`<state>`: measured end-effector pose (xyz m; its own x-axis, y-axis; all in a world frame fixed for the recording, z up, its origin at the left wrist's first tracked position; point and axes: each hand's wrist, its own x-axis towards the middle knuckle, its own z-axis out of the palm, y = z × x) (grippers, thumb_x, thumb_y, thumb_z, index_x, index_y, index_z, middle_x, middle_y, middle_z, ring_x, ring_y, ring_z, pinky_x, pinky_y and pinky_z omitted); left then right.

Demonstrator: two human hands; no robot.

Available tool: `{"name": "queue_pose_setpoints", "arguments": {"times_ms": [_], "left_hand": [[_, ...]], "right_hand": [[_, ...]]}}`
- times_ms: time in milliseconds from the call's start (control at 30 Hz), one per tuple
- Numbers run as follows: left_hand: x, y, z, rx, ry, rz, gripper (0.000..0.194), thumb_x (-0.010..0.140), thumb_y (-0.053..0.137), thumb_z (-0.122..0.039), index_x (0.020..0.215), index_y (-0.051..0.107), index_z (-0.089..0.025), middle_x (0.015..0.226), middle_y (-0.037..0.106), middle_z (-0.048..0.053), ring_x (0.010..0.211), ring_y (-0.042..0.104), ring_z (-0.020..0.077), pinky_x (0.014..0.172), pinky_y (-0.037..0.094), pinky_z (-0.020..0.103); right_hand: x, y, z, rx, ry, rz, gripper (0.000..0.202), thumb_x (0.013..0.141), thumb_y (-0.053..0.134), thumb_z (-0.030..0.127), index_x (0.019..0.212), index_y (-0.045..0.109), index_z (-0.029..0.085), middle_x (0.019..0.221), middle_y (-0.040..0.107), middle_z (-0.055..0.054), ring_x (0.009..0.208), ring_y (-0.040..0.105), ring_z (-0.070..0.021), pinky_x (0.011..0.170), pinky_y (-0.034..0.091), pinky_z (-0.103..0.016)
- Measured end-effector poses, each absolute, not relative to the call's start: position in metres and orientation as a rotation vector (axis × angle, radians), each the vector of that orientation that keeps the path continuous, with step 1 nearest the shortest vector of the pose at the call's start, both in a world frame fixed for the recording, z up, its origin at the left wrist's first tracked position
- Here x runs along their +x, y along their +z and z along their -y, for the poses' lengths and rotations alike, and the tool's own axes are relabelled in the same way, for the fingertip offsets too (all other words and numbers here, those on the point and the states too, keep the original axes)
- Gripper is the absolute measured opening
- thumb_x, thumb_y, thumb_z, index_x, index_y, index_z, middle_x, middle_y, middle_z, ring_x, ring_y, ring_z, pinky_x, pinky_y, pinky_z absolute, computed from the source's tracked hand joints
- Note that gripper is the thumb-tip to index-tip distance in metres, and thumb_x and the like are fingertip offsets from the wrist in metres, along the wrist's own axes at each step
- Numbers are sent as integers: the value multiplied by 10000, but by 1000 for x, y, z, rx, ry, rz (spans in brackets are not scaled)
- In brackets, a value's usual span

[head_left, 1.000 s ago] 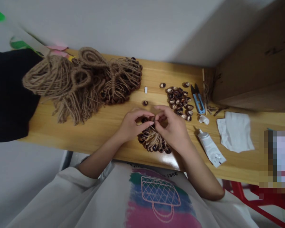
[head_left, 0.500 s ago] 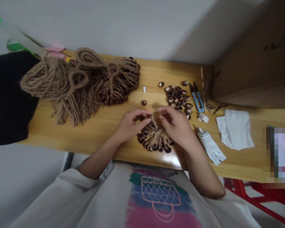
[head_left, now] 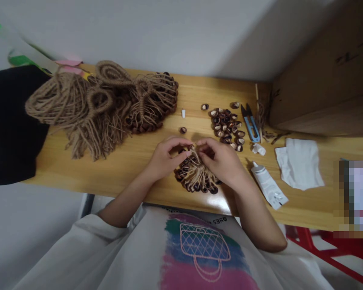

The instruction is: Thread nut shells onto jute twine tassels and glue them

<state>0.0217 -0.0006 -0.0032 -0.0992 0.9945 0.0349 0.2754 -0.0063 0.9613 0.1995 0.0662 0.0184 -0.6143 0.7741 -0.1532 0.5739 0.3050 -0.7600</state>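
A bundle of tan cords tipped with dark brown shells (head_left: pixel 199 179) lies on the table below my hands. My left hand (head_left: pixel 171 158) pinches a cord end with a shell at the bundle's upper left. Beside it, my right hand (head_left: pixel 219 159) has its fingers curled close to the same cord; what its fingertips hold, if anything, is too small to make out. Several loose half shells (head_left: pixel 226 127) are heaped beyond my right hand, and a single shell (head_left: pixel 183 130) sits beyond my left.
Large twine bundles (head_left: pixel 60 98) fill the table's left part. At the right are blue snips (head_left: pixel 252 128), a white tube (head_left: pixel 269 187), a white cloth (head_left: pixel 302 165) and a cardboard box (head_left: pixel 323 80). A small white piece (head_left: pixel 183 113) lies near the middle.
My right hand has moved slightly left, its fingertips nearer to my left hand's and the cord. My left hand keeps its pinch in place.
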Motion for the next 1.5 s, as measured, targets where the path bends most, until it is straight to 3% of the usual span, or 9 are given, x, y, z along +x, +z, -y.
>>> {"name": "queue_pose_setpoints", "arguments": {"times_ms": [633, 1233, 1500], "left_hand": [[20, 0, 1, 1352, 1132, -1460, 190, 786, 698, -230, 968, 720, -180, 983, 726, 68, 927, 664, 177, 888, 535, 323], [22, -2, 1, 1377, 1125, -1520, 187, 790, 683, -226, 965, 712, -167, 963, 720, 68, 894, 661, 177, 862, 533, 314], [26, -1, 1, 1565, 1000, -1649, 170, 830, 629, -171, 985, 699, -162, 976, 711, 78, 946, 651, 217, 897, 513, 380]], "right_hand": [[195, 16, -65, -1370, 1080, 2441, 483, 746, 607, 83, 1226, 567, 115, 875, 630, -39, 706, 547, -115, 676, 392, -220], [198, 13, -68, -1370, 942, 2417, 434, 736, 553, 61, 1163, 613, 111, 850, 623, -45, 658, 506, -117, 722, 406, -231], [197, 17, -67, -1417, 983, 2407, 451, 731, 576, 44, 1172, 618, 126, 866, 622, -36, 696, 526, -121, 721, 396, -228]]}}
